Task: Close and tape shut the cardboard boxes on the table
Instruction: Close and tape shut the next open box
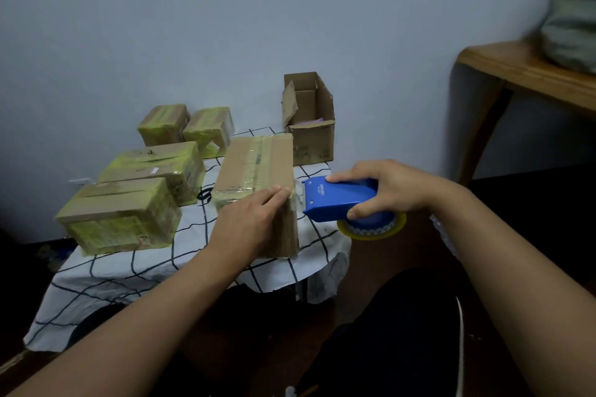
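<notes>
Head view: four taped boxes [151,177] sit at the table's [96,274] left. The centre box [258,167] is being sealed: left hand [248,219] lies flat on its near-right corner, right hand [387,190] grips the tape dispenser [335,200] just beside it. The open box [309,119] at the far right remains, flaps up.

Grey bundle [571,19] — blurred, edge-cut

The left hand [250,222] presses flat on the closed cardboard box [258,167] while the right hand [383,190] grips a blue tape dispenser [335,198] (yellowish roll beneath) just beside its near corner.
</notes>
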Tool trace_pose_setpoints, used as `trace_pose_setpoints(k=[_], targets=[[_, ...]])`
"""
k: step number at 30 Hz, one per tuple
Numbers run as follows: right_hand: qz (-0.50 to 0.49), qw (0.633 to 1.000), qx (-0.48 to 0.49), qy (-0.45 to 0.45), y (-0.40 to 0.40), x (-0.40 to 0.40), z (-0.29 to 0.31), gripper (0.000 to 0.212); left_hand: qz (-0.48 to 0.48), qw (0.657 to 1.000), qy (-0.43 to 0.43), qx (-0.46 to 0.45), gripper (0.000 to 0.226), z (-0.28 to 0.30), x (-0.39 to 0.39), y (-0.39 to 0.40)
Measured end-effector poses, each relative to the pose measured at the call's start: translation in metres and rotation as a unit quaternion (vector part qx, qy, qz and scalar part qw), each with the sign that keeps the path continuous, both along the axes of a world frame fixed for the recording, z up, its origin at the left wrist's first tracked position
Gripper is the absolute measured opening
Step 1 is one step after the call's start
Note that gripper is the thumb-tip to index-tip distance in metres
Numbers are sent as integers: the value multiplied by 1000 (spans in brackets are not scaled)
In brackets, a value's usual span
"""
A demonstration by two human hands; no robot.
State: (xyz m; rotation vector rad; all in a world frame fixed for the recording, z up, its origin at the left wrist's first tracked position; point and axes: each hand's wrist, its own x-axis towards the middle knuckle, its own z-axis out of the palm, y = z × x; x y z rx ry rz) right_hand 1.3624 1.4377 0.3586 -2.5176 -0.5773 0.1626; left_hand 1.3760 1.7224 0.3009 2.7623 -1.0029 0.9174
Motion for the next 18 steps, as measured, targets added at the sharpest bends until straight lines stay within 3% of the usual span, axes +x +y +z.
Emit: trace_pose_setpoints(k=[6, 12, 18], targets=[[3, 995, -94, -24, 11, -3, 18, 66, -8, 1000, 8, 2, 72, -5, 2, 0], [16, 988, -154, 2, 27, 6, 38, 64, 4, 1000, 10, 15, 64, -6, 3, 0], [33, 974, -221, 35, 52, 14, 72, 58, -2, 1000, 7, 23, 70, 1, -2, -1]])
